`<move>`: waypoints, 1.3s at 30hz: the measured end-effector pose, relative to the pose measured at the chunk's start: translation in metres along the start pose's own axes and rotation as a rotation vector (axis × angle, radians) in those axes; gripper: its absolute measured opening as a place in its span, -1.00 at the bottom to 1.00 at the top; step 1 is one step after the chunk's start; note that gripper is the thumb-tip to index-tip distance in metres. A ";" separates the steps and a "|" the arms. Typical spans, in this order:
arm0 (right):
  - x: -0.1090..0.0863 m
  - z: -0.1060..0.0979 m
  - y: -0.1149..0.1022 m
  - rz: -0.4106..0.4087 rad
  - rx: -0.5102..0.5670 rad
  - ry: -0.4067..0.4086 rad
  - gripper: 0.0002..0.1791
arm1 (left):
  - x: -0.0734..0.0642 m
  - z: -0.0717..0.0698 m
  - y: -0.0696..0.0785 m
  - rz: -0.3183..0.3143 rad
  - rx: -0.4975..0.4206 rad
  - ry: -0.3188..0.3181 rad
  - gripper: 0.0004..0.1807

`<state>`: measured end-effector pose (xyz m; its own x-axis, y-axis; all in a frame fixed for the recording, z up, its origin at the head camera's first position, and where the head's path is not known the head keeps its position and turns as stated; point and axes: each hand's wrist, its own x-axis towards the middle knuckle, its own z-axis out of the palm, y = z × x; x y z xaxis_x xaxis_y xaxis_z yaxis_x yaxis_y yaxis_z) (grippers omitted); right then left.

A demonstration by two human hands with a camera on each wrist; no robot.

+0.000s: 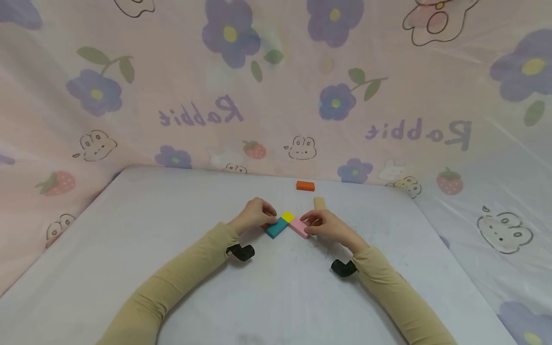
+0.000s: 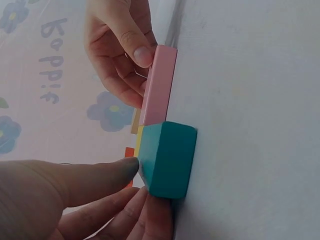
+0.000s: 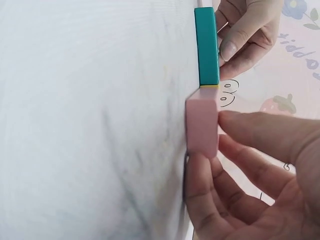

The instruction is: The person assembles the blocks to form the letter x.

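Note:
A teal block (image 1: 276,228) and a pink block (image 1: 298,227) lie flat on the white table, slanting apart from a yellow block (image 1: 287,217) between their far ends. My left hand (image 1: 254,214) holds the teal block (image 2: 170,160) at its outer side, thumb at the top edge and fingers low along the side. On the other side, my right hand (image 1: 327,225) holds the pink block (image 3: 202,125) likewise, thumb on its upper edge and fingertips against its outer side. Both wrist views mostly hide the yellow block behind the other two.
An orange block (image 1: 305,186) lies farther back on the table (image 1: 194,297). Behind my right hand is a light wooden block (image 1: 319,203), partly covered by that hand. A printed curtain (image 1: 276,115) with flowers and rabbits hangs along the back and sides.

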<state>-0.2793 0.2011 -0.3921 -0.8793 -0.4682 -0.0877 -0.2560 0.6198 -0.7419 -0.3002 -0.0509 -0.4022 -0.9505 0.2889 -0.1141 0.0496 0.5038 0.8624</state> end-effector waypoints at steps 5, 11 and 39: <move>0.000 0.001 -0.003 0.004 -0.022 0.008 -0.67 | -0.001 -0.001 -0.001 0.009 -0.015 -0.002 -0.77; -0.001 0.000 -0.007 0.024 -0.014 0.002 -0.66 | -0.001 -0.002 -0.001 0.016 -0.028 -0.006 -0.77; 0.003 -0.001 -0.003 0.001 0.027 -0.014 -0.63 | -0.005 -0.001 0.000 0.058 -0.020 0.008 -0.84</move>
<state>-0.2816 0.1988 -0.3892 -0.8739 -0.4761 -0.0976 -0.2438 0.6033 -0.7593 -0.2953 -0.0533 -0.4006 -0.9486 0.3109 -0.0594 0.0989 0.4695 0.8774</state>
